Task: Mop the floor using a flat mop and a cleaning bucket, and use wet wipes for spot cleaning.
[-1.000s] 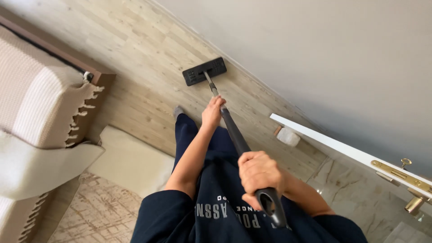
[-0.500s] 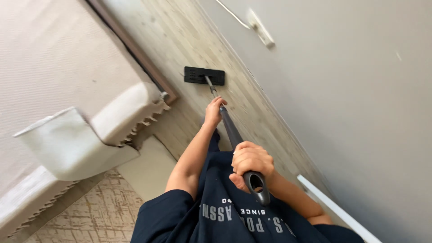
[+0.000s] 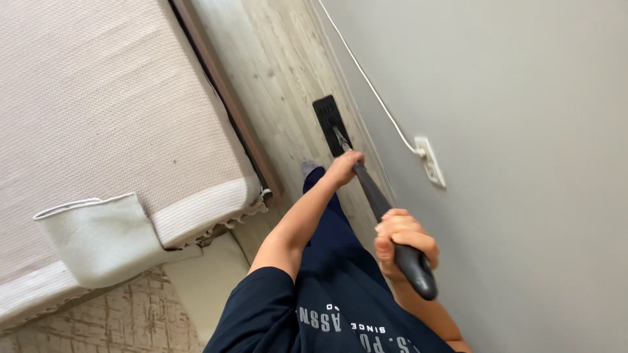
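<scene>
Wrapping around the dark round mop pole (image 3: 374,191), the left hand (image 3: 345,167) is clamping low on it and the right hand (image 3: 398,236) is clamping by the thick top end. Beyond both grips, the flat black rectangular mop head (image 3: 328,117) is lying on pale wood-grain floor (image 3: 281,72), between the woven-covered bed (image 3: 104,104) and the smooth grey wall (image 3: 523,131).

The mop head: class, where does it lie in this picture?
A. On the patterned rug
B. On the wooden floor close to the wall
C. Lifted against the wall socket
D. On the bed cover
B: the flat black mop head lies on the pale wooden floor, in the strip between the bed and the wall.
</scene>
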